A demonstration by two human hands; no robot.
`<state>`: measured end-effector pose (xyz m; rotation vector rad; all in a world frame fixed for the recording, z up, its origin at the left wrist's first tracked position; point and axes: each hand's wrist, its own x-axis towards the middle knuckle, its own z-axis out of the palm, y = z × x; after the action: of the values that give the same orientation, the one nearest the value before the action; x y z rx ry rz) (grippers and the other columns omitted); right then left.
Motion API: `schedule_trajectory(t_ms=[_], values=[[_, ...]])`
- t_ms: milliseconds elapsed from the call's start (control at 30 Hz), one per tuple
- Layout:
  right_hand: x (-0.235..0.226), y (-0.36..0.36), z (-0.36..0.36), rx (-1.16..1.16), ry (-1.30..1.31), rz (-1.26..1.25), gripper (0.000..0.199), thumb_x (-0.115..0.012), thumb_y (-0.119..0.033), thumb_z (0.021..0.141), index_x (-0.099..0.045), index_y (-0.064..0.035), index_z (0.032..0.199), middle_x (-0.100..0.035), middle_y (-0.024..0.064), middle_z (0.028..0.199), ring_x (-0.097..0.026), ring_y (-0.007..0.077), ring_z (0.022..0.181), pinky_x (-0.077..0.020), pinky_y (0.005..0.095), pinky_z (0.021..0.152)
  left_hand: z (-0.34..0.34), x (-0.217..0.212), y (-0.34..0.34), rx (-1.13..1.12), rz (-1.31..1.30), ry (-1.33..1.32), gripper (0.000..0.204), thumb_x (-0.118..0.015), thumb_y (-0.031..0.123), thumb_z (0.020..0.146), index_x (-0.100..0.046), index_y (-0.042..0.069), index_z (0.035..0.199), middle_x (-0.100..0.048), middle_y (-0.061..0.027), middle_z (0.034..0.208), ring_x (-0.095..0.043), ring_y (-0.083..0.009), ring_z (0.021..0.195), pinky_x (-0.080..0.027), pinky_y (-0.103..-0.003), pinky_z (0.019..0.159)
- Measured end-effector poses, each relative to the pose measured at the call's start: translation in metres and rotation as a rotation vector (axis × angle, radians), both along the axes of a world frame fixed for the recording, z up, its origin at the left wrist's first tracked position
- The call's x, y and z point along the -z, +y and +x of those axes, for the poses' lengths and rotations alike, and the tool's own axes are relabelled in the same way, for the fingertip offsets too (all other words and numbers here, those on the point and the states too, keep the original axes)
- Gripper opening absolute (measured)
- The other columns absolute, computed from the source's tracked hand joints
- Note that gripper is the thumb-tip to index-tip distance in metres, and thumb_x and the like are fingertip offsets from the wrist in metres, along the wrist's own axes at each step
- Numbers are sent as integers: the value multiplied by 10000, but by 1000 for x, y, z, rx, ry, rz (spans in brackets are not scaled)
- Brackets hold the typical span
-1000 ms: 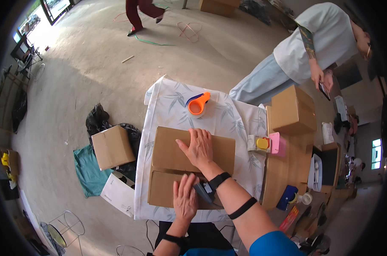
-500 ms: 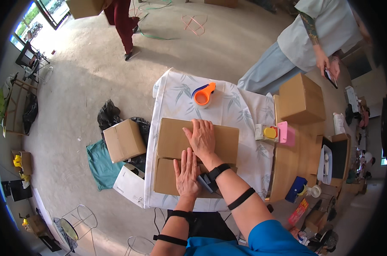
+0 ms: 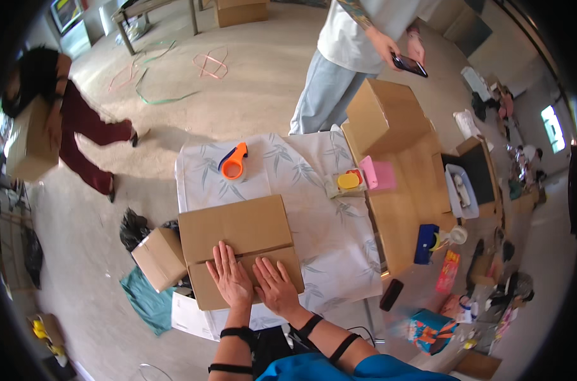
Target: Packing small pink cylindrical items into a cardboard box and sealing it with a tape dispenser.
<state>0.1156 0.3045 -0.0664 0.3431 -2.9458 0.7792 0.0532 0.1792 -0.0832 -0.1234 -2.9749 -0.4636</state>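
Observation:
A brown cardboard box [image 3: 241,222] lies on the patterned white tablecloth [image 3: 323,222], its two top flaps folded down with a thin dark gap between them. My left hand [image 3: 231,282] rests flat on the near flap, fingers stretched out and fingertips reaching over the gap. Close beside it, my right hand [image 3: 277,289] lies on the same flap with its fingers extended. Neither hand grips anything. Beyond the box sits an orange and blue tape dispenser [image 3: 233,168].
To the right are a pink container [image 3: 379,173], a yellow-topped item [image 3: 349,181] and another carton [image 3: 387,117] on a wooden table [image 3: 406,209]. A smaller box [image 3: 160,260] stands at left. One person [image 3: 346,51] holds a phone; another [image 3: 79,127] carries a box.
My right hand has come back from the far flap to the near one, beside my left. The view has turned, and the person carrying a box appears farther left and lower.

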Motion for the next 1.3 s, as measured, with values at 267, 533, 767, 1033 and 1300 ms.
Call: schedule_trajectory(t_ms=[267,533,767,1033,1300], values=[[10,-1,0,12,19,133,571,-492,-320,965,-404,-48,1458,-332,95,1558,-269,231,1459,-194,435,1198,-113,-121,37,68,-222,-17,348,-647,356,887,-601,89,1106,-628,-92,1089,-559,-310,1117,-321,-613,1021],[18,0,0,50,24,56,554,-491,-319,967,-413,-74,1459,-333,75,1561,-263,214,1462,-186,417,1204,-170,-144,31,401,-470,-422,611,-540,543,933,-679,20,650,-670,-183,704,-657,-374,699,-498,-482,652],[29,-5,2,127,202,-41,446,-566,-257,933,-553,-71,1339,-461,59,1472,-395,204,1387,-304,390,1152,-126,-68,21,501,-82,-342,551,-657,501,849,-658,16,1112,-600,-159,1209,-540,-339,1172,-409,-436,988],[33,-12,7,317,362,-296,321,-700,-183,864,-674,-86,1169,-646,33,1260,-589,184,1209,-443,335,1038,-154,-19,31,462,-31,-283,738,-745,463,773,-512,42,1332,-557,-119,1222,-484,-307,1190,-332,-433,1058],[17,-11,-3,405,304,-237,243,-716,-176,862,-724,-92,1089,-695,-21,1167,-646,112,1108,-487,290,969,-133,-21,47,331,-16,-156,630,-702,396,824,-499,31,1296,-547,-150,1203,-480,-344,1172,-325,-457,1053]])
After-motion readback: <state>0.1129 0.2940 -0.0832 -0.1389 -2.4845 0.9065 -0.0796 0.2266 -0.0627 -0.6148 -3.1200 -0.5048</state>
